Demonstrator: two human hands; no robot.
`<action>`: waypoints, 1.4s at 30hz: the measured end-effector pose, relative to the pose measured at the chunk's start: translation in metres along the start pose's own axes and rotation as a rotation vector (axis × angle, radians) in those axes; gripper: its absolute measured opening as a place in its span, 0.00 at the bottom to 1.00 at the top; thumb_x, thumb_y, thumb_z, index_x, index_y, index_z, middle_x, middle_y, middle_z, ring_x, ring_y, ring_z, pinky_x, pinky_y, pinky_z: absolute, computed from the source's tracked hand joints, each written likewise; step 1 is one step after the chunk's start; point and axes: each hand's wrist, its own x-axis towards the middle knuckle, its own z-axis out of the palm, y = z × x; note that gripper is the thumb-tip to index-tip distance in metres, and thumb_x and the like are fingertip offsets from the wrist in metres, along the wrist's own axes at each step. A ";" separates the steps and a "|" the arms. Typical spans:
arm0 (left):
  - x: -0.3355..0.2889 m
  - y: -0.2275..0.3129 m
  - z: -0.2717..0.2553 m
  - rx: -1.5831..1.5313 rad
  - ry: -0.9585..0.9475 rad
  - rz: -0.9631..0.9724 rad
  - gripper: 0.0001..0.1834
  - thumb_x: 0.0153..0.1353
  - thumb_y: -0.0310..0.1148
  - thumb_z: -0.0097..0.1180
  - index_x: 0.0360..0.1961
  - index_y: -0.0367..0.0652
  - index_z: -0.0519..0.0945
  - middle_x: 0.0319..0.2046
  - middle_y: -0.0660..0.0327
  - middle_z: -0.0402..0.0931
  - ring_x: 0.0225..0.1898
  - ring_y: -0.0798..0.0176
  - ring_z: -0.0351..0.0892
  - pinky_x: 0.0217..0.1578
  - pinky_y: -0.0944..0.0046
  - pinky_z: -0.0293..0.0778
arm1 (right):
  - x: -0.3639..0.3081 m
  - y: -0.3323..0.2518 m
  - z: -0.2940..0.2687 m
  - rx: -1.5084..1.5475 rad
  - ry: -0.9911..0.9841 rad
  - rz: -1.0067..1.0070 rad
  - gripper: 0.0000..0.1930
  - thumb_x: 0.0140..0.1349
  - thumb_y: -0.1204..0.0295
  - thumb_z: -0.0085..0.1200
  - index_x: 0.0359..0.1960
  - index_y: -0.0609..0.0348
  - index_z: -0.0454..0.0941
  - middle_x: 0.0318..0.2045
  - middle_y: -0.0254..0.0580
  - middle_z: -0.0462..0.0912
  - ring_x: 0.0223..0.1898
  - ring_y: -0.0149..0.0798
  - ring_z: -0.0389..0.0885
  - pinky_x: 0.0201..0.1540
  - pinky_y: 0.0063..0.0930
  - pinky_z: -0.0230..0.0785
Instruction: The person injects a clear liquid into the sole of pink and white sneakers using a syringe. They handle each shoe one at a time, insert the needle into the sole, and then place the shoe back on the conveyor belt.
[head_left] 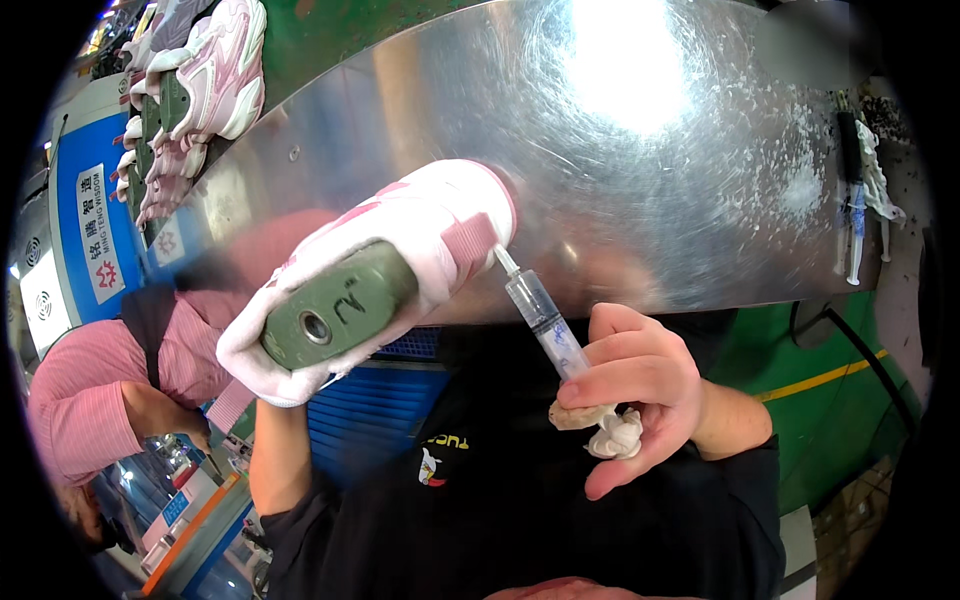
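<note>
A pink and white sneaker sits on a green shoe last, sole side turned away and the last's flat top facing me. My left hand grips it from below and is mostly hidden behind the shoe. My right hand holds a clear syringe with bluish contents, its tip touching the shoe's pink heel tab. A crumpled whitish lump is also pinched in the right hand's fingers.
A shiny steel tabletop lies beyond the shoe, flecked with white residue at the right. More syringes lie at its right edge. Several pink-white shoes on lasts line the far left. A person in a pink striped shirt works at left.
</note>
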 end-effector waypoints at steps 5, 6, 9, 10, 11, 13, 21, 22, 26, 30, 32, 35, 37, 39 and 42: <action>-0.041 0.007 -0.023 -0.575 -0.047 -0.319 0.30 0.46 0.27 0.61 0.53 0.36 0.68 0.46 0.53 0.74 0.47 0.58 0.75 0.50 0.58 0.71 | 0.002 -0.002 0.006 -0.015 -0.013 0.019 0.30 0.40 0.57 0.72 0.43 0.60 0.76 0.33 0.32 0.84 0.24 0.33 0.75 0.28 0.26 0.55; -0.052 0.007 -0.022 -0.644 -0.070 -0.351 0.31 0.47 0.28 0.61 0.54 0.36 0.67 0.47 0.53 0.73 0.48 0.57 0.75 0.51 0.58 0.71 | 0.002 -0.004 0.006 -0.025 -0.022 0.026 0.30 0.39 0.57 0.72 0.43 0.60 0.76 0.33 0.33 0.84 0.24 0.33 0.75 0.28 0.26 0.55; -0.076 0.000 -0.010 -0.802 -0.159 -0.448 0.34 0.48 0.29 0.61 0.58 0.38 0.63 0.49 0.52 0.72 0.50 0.55 0.73 0.51 0.55 0.71 | 0.003 -0.009 0.008 -0.052 -0.027 0.039 0.30 0.37 0.57 0.73 0.42 0.61 0.77 0.33 0.34 0.83 0.24 0.33 0.74 0.28 0.27 0.55; -0.081 -0.003 -0.005 -0.841 -0.193 -0.481 0.35 0.48 0.29 0.61 0.59 0.38 0.62 0.50 0.52 0.71 0.51 0.54 0.73 0.52 0.54 0.71 | 0.004 -0.011 0.009 -0.059 -0.027 0.044 0.31 0.36 0.57 0.73 0.41 0.61 0.77 0.32 0.34 0.83 0.24 0.33 0.74 0.28 0.27 0.55; -0.086 -0.007 0.000 -0.872 -0.226 -0.513 0.36 0.49 0.30 0.61 0.60 0.39 0.61 0.50 0.52 0.71 0.52 0.53 0.72 0.52 0.53 0.71 | 0.004 -0.012 0.010 -0.056 -0.018 0.046 0.31 0.36 0.57 0.73 0.41 0.61 0.77 0.32 0.35 0.83 0.24 0.34 0.74 0.28 0.27 0.55; -0.093 -0.014 0.011 -0.919 -0.301 -0.574 0.38 0.50 0.30 0.60 0.62 0.40 0.59 0.52 0.51 0.70 0.53 0.51 0.72 0.52 0.52 0.71 | 0.006 -0.016 0.012 -0.051 -0.001 0.050 0.31 0.35 0.57 0.74 0.40 0.62 0.78 0.33 0.35 0.83 0.24 0.34 0.74 0.28 0.27 0.55; -0.090 -0.001 0.046 -0.713 -0.322 -0.885 0.40 0.44 0.30 0.60 0.61 0.38 0.60 0.51 0.52 0.70 0.54 0.51 0.71 0.55 0.51 0.68 | 0.014 -0.038 0.021 -0.036 -0.063 0.096 0.31 0.38 0.54 0.72 0.40 0.64 0.79 0.32 0.37 0.83 0.24 0.34 0.73 0.26 0.26 0.55; -0.088 -0.003 0.048 -0.721 -0.347 -0.917 0.41 0.42 0.29 0.60 0.61 0.38 0.61 0.52 0.52 0.70 0.55 0.50 0.71 0.56 0.51 0.68 | 0.014 -0.042 0.020 -0.032 -0.083 0.121 0.31 0.38 0.54 0.72 0.40 0.64 0.79 0.32 0.37 0.83 0.24 0.34 0.73 0.26 0.26 0.55; -0.078 0.000 0.061 -0.834 -0.469 -1.057 0.42 0.36 0.29 0.60 0.59 0.39 0.63 0.52 0.52 0.70 0.55 0.51 0.69 0.57 0.55 0.66 | 0.015 -0.062 0.020 0.001 -0.133 0.226 0.31 0.39 0.54 0.72 0.41 0.63 0.79 0.33 0.37 0.84 0.22 0.33 0.72 0.26 0.25 0.54; -0.074 -0.010 0.076 -0.740 -0.692 -0.827 0.31 0.48 0.25 0.58 0.57 0.40 0.67 0.52 0.56 0.71 0.56 0.53 0.69 0.57 0.55 0.65 | 0.012 -0.087 0.016 0.003 -0.186 0.356 0.31 0.38 0.51 0.72 0.40 0.61 0.80 0.31 0.36 0.84 0.21 0.31 0.68 0.25 0.24 0.51; -0.074 -0.013 0.081 -0.377 -0.847 -0.558 0.27 0.54 0.23 0.55 0.57 0.40 0.68 0.53 0.57 0.71 0.57 0.55 0.68 0.59 0.54 0.63 | 0.006 -0.102 0.011 -0.028 -0.187 0.419 0.34 0.34 0.47 0.73 0.39 0.60 0.81 0.27 0.35 0.83 0.20 0.30 0.63 0.24 0.24 0.49; -0.072 -0.014 0.097 -1.237 -0.712 -0.977 0.26 0.56 0.22 0.54 0.58 0.40 0.68 0.54 0.58 0.70 0.59 0.56 0.66 0.60 0.56 0.62 | 0.005 -0.124 0.007 -0.091 -0.204 0.492 0.34 0.32 0.47 0.74 0.39 0.57 0.82 0.28 0.35 0.83 0.21 0.29 0.62 0.23 0.23 0.48; -0.064 -0.017 0.103 -1.244 -0.830 -0.924 0.26 0.56 0.21 0.53 0.58 0.41 0.67 0.54 0.58 0.70 0.60 0.56 0.66 0.60 0.56 0.61 | 0.011 -0.138 0.009 -0.125 -0.188 0.527 0.34 0.32 0.47 0.74 0.39 0.56 0.82 0.28 0.35 0.83 0.22 0.29 0.62 0.24 0.23 0.48; -0.059 -0.013 0.102 -0.892 -0.970 -0.662 0.26 0.57 0.21 0.51 0.59 0.41 0.67 0.55 0.57 0.69 0.60 0.56 0.66 0.59 0.56 0.63 | 0.003 -0.143 0.005 -0.156 -0.200 0.530 0.34 0.32 0.47 0.74 0.39 0.56 0.82 0.28 0.35 0.83 0.22 0.29 0.62 0.24 0.23 0.48; -0.056 -0.010 0.113 -0.768 -0.969 -0.459 0.25 0.60 0.21 0.49 0.59 0.40 0.66 0.56 0.56 0.69 0.58 0.55 0.68 0.58 0.55 0.65 | 0.004 -0.153 0.004 -0.212 -0.229 0.542 0.33 0.32 0.47 0.74 0.39 0.56 0.82 0.28 0.35 0.83 0.22 0.29 0.62 0.24 0.23 0.49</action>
